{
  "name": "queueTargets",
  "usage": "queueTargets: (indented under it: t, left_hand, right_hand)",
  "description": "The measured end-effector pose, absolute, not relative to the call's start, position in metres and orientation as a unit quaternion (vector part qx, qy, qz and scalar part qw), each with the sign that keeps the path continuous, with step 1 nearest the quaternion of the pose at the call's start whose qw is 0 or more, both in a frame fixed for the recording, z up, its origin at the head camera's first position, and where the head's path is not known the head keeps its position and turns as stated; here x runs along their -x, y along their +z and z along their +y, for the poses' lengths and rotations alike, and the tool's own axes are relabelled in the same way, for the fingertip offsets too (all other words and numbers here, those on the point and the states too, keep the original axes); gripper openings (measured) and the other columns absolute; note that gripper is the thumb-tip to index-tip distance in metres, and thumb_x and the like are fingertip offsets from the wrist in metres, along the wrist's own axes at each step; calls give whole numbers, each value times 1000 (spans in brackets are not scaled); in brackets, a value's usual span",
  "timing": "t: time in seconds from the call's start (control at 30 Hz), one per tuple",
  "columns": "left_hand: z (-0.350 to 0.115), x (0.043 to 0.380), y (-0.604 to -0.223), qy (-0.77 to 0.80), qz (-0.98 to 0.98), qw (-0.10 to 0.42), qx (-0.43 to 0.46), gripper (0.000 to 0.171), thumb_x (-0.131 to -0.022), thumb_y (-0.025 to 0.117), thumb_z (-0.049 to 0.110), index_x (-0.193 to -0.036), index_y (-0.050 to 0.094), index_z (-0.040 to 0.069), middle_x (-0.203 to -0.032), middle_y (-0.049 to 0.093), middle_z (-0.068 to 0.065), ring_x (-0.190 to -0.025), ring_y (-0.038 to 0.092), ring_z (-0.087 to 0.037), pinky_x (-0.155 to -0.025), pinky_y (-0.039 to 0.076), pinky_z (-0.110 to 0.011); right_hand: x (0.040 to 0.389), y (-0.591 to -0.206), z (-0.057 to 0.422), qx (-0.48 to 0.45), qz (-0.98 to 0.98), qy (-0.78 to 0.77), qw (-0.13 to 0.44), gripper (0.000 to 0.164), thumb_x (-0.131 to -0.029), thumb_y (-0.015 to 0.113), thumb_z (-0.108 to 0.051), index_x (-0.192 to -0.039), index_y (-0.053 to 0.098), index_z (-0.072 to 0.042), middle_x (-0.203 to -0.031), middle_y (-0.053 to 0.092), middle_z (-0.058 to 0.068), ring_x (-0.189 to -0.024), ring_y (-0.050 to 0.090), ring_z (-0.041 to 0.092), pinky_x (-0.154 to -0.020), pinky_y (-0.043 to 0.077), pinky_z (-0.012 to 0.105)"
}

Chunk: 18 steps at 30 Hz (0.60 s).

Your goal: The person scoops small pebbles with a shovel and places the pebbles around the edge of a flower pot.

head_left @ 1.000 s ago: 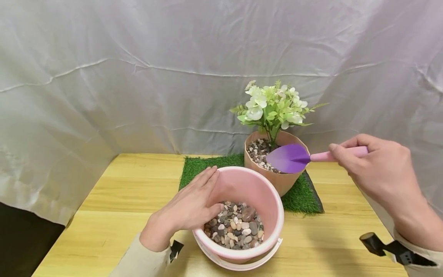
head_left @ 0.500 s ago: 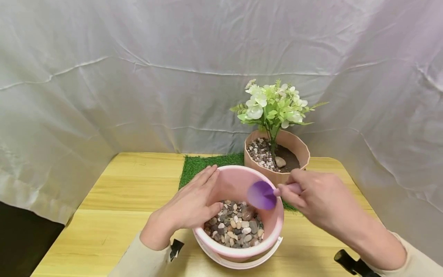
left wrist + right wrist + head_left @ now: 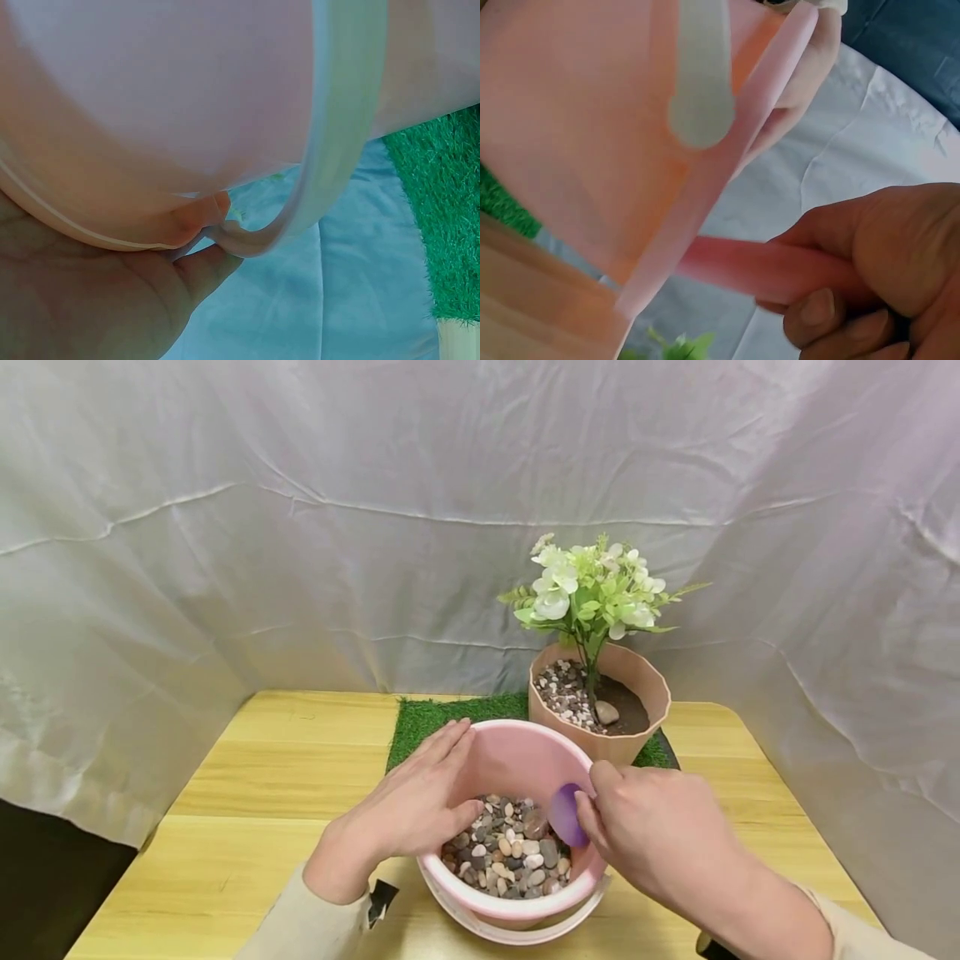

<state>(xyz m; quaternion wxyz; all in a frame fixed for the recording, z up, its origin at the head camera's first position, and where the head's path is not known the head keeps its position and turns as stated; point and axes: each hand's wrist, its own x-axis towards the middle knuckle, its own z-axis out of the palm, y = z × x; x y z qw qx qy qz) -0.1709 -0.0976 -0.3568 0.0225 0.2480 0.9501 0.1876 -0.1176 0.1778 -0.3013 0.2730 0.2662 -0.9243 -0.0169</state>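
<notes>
A pink bucket [image 3: 510, 908] with a white rim stands on the table, with mixed pebbles [image 3: 513, 852] in its bottom. My left hand [image 3: 408, 810] rests along its left rim, fingers straight and thumb extending inside. In the left wrist view, that hand lies against the bucket beside the handle joint. My right hand [image 3: 663, 827] grips a garden trowel at the right rim. The purple blade [image 3: 567, 816] is inside the bucket, tilted near the right wall by the pebbles. The right wrist view shows fingers curled round its pink handle [image 3: 757, 270].
Behind the bucket, a peach flowerpot [image 3: 585, 742] holds white flowers [image 3: 592, 589], small gravel, brown soil and one larger stone [image 3: 607, 712]. It stands on a green turf mat [image 3: 427, 722]. A grey cloth [image 3: 375, 568] hangs around the wooden table [image 3: 247, 827].
The right hand has carried the trowel from over the flowerpot down into the bucket. A larger stone now shows on the pot's soil. My left hand has stayed on the rim.
</notes>
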Motion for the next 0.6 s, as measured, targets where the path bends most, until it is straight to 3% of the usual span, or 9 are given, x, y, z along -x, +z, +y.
queueTargets:
  t: [0.2, 0.6]
  left_hand:
    - [-98, 170, -358, 192, 950, 20, -246, 92, -100, 66, 46, -168, 21, 6, -178, 11, -8, -165, 10, -27, -134, 13, -47]
    - [-98, 171, -358, 194, 949, 17, -246, 91, -100, 67, 45, -168, 22, 6, -178, 11, -8, -165, 11, -27, -134, 14, -47]
  right_hand:
    - [119, -303, 166, -236, -943, -36, 233, 37, -92, 74, -28, -70, 47, -15, -53, 42, -7, -43, 45, 17, -37, 38, 37]
    - [142, -319, 169, -222, -951, 33, 212, 38, -94, 73, -26, -70, 44, -19, -51, 36, -9, -43, 43, 15, -41, 37, 38]
